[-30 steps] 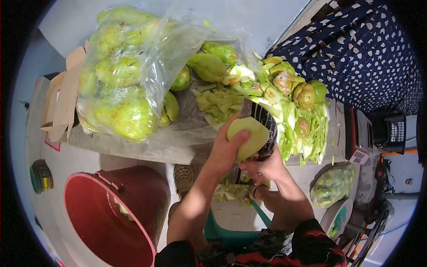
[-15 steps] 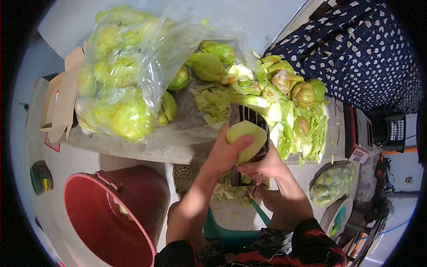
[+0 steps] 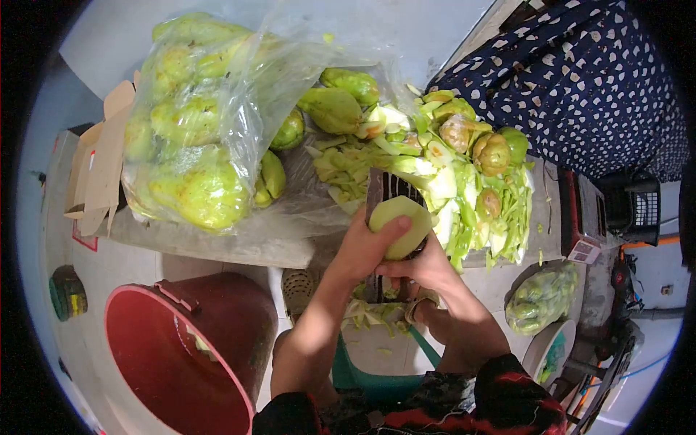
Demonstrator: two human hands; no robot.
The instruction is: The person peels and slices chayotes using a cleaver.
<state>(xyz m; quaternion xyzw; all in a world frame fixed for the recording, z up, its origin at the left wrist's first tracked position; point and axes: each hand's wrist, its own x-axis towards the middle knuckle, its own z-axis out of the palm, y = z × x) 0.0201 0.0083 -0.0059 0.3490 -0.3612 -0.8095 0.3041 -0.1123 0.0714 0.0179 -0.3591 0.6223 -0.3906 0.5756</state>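
Observation:
Above the table's near edge, a pale green peeled chayote (image 3: 400, 223) is gripped in my left hand (image 3: 362, 248), thumb across its face. My right hand (image 3: 426, 262) is closed just below and right of it, thumb reaching toward my left hand. Its fingers are partly hidden, and I cannot tell what they hold. Behind the chayote and hands shows a dark, flat piece with pale stripes (image 3: 394, 187), mostly covered. Green peelings (image 3: 464, 210) are heaped beyond my right hand, with several brownish chayotes (image 3: 491, 154) on top. Unpeeled chayotes (image 3: 330, 110) lie farther back.
A clear plastic bag of chayotes (image 3: 196, 181) fills the table's left side, beside an open cardboard box (image 3: 101, 159). A red bucket (image 3: 239, 326) stands at lower left. Another bagged lot of chayotes (image 3: 542, 299) sits right. Someone in dark patterned cloth (image 3: 573, 87) is across the table.
The chayote and both hands have shifted slightly to the left. My right hand has turned a little and come closer under the chayote. My left hand keeps its hold.

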